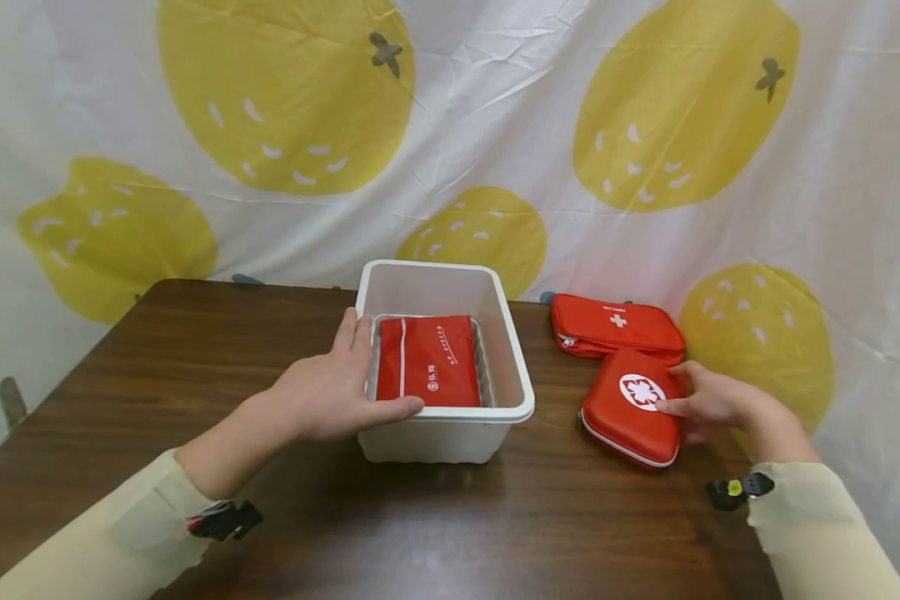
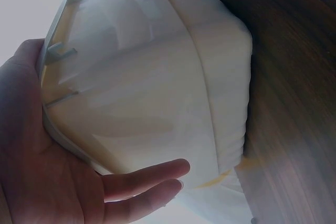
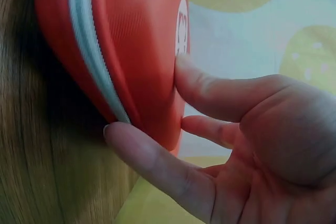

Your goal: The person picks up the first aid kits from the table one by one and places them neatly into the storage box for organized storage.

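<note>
Right hand (image 1: 712,404) pinches red hard-shell case (image 1: 615,404), thumb on top, finger at zip edge; case sits to its left, long axis roughly fore-aft. White bin (image 1: 438,442) farther left, wall between case and red packet (image 1: 427,362). Left hand (image 1: 330,400): fingers nearly straight against bin rim. First-aid pouch (image 1: 615,325) just behind case.

I see the person's left arm (image 1: 217,446) and right arm (image 1: 783,433) stretched forward, well apart. The left grip (image 1: 330,387) spreads its thumb (image 1: 392,409) away from nearly straight fingers (image 2: 147,176), while the right grip (image 1: 712,404) pinches between thumb and fingers.
</note>
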A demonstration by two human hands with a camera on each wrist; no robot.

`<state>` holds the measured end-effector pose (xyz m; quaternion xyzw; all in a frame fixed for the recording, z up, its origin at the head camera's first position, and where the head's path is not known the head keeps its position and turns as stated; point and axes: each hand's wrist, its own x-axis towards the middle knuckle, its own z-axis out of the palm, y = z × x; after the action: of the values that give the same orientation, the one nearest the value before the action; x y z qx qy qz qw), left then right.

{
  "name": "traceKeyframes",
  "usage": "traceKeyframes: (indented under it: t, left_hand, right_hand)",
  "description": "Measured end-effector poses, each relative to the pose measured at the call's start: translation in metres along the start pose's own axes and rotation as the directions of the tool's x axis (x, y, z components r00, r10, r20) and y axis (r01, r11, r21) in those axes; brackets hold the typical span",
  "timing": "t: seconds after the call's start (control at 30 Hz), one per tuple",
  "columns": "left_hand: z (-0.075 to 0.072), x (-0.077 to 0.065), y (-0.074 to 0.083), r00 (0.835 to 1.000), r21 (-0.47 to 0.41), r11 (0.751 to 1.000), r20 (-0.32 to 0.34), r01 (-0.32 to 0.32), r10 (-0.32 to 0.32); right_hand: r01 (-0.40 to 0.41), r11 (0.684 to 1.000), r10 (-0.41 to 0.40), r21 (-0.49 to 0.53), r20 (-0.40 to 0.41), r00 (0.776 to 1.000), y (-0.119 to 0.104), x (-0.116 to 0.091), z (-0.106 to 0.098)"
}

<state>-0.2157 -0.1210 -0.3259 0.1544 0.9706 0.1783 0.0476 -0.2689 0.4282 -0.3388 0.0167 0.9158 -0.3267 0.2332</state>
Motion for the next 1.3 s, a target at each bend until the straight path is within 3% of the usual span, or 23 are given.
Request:
traceKeyframes:
  t: [0.5, 1.3]
  left_hand:
    - [-0.001, 0.000, -0.001, 1.000, -0.006, 1.000, 0.015, 0.006, -0.006]
    - [0.000, -0.001, 0.000, 1.000, 0.014, 1.000, 0.007, 0.002, -0.002]
  right_hand:
    - [0.054, 0.992, -0.062, 0.117, 0.058, 0.996, -0.012, 0.018, 0.019]
    - [0.152, 0.986, -0.158, 0.065, 0.105, 0.982, -0.041, 0.030, 0.036]
